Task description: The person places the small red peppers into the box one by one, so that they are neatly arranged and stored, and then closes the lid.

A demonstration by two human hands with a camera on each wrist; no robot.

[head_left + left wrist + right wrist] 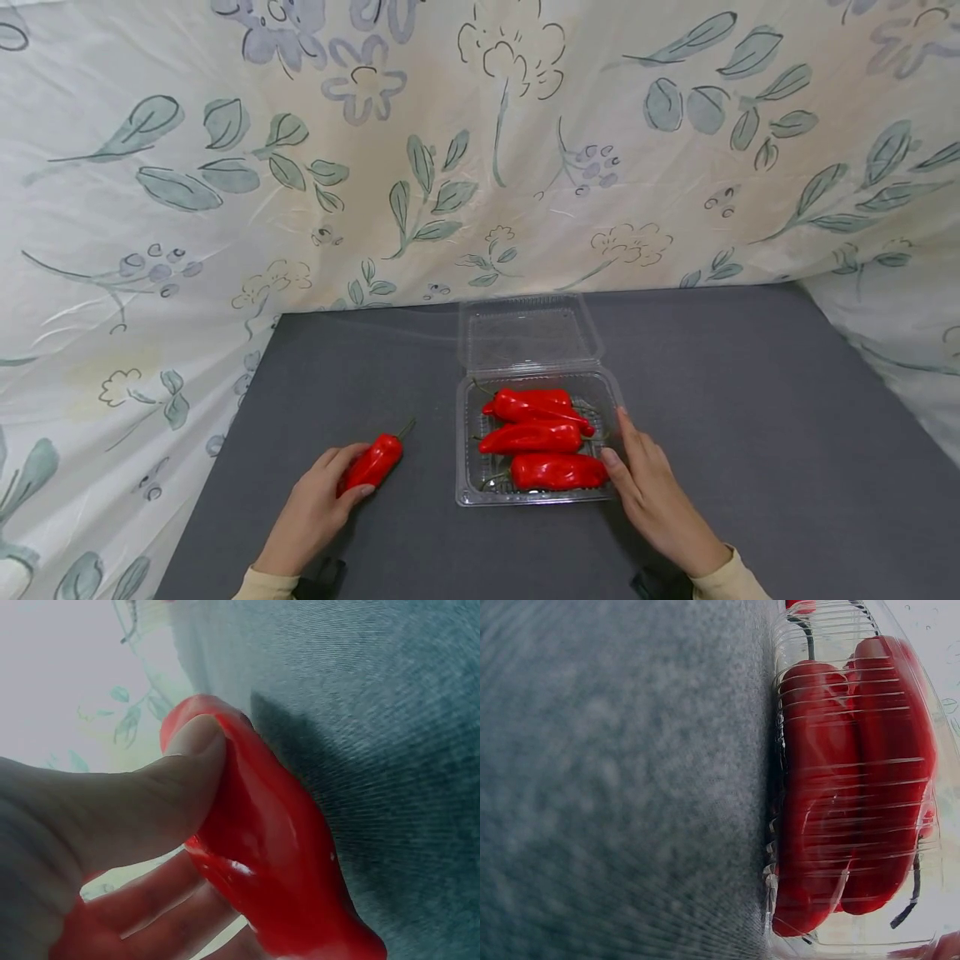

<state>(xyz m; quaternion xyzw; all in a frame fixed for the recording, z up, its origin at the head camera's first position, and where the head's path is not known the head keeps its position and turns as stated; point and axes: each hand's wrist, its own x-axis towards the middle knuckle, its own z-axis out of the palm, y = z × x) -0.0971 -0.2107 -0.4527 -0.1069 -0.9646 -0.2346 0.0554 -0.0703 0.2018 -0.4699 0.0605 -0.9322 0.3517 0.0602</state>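
My left hand grips a long red pepper left of the clear plastic container, its green stem pointing away to the upper right. In the left wrist view the thumb presses the glossy side of that pepper, with fingers beneath. Several red peppers lie crosswise inside the container, whose hinged lid is folded back. My right hand rests its fairly straight fingers against the container's right edge. Through the ribbed wall the right wrist view shows peppers lying side by side.
A dark grey cloth covers the table. Behind and at both sides hangs a pale curtain with leaf and flower drawings. The opened lid reaches back close to the curtain's lower edge.
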